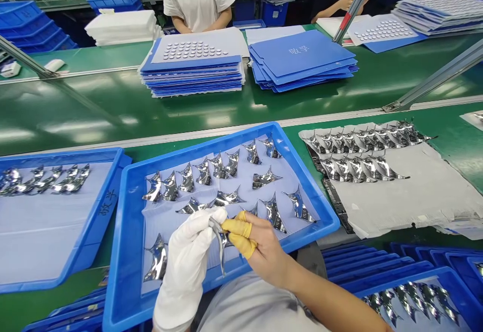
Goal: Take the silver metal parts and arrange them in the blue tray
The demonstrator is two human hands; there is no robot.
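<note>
Left hand (188, 261), white-gloved, pinches the top of a thin chrome piece (220, 241). Right hand (266, 254), yellow cots on its fingertips, grips the opposite edge. Piece held between both hands, over blue tray (130, 231). More chrome pieces (226, 198) lie just beyond the fingertips.

The left grip (188, 266) is covered entirely by a white fabric glove, loose and creased, with a cuff that reaches past the wrist at the lower middle of the frame. The right grip (266, 251) is ungloved apart from yellow rubber finger cots (238, 228) rolled over the thumb and the nearest fingertips. Its forearm is bare. A pale grey garment (252, 307) shows along the bottom edge.
</note>
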